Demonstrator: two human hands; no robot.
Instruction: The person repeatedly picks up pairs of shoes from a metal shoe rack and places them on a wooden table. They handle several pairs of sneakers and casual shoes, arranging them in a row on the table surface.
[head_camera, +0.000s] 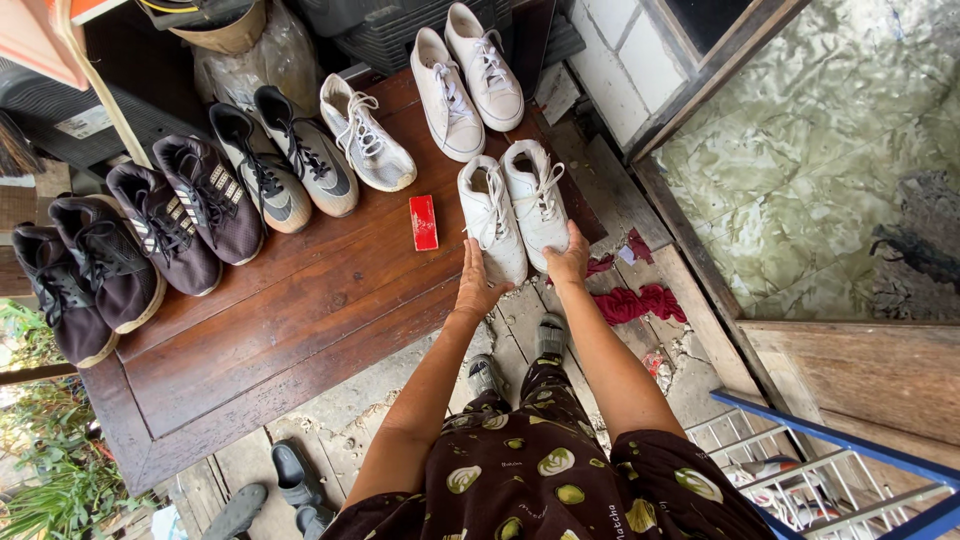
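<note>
White sneakers (512, 208) touched by both hands (478, 283) (570, 258).

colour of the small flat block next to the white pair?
Red block; head view, the only one, shows it.

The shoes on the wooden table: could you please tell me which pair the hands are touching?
The white lace-up pair at the table's near edge, beside the small red block. The left hand and right hand press against its heels; every other pair stands untouched.

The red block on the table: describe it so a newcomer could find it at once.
On the dark wooden table stands a row of shoes. The red block lies flat just left of the white pair that both hands touch. It is the only red, non-shoe thing on the table.
</note>
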